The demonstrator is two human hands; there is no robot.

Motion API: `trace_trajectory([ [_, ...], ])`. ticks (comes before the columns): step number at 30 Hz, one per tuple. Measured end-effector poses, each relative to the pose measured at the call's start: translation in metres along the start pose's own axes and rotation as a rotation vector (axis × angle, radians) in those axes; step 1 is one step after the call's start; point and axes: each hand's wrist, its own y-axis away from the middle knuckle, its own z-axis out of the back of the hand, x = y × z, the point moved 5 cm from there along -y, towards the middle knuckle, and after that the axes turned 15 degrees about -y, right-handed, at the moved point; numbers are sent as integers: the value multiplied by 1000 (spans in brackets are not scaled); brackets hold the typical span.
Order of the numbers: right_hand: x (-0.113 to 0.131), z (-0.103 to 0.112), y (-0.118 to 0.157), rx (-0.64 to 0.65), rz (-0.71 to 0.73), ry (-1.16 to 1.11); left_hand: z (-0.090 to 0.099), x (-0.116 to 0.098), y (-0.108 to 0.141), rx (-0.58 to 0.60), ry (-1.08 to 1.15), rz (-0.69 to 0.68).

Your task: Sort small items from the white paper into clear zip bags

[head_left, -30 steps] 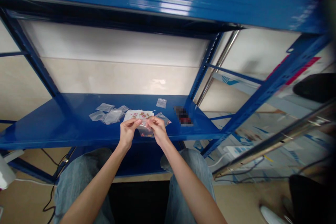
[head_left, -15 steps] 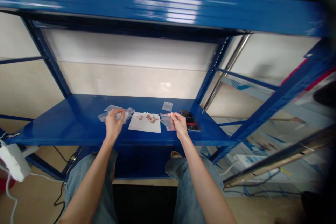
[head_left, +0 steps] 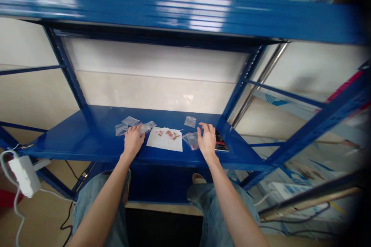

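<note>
My left hand point(head_left: 134, 140) is lowered onto several small clear zip bags point(head_left: 130, 120) on the blue shelf, fingers stretched forward and thumb apart; its fingertips partly cover the bags. To its right lies a white sheet of paper point(head_left: 164, 144) bearing small pinkish and brownish pieces point(head_left: 171, 134), too small to name. My right hand point(head_left: 207, 139) is open, fingers apart, beside a clear zip bag point(head_left: 190, 139) with something pink in its lower part. Behind that bag is another small clear zip bag point(head_left: 190, 121).
A dark, flat object with a red stripe point(head_left: 220, 142) lies right of my right hand. The blue shelf board point(head_left: 95, 131) has uprights at its corners, and a thick blue beam point(head_left: 185, 9) crosses above. At lower left hangs a white power strip point(head_left: 25, 175).
My right hand has let go of the clear bag with pink contents, which now lies on the shelf. My left hand has opened from a pinch and come down over the bags.
</note>
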Motion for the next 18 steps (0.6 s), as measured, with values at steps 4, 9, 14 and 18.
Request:
trace_trajectory([
  [4,42,-4,20,57,72,-246,18,-15,8,-129,96,-44],
  [9,86,-28,46,273,186,-548,32,-56,28,-165,345,-232],
  [14,95,-32,48,306,134,-782,30,-76,36,-124,544,-286],
  [18,98,-29,45,325,119,-851,35,-79,34,-134,620,-305],
])
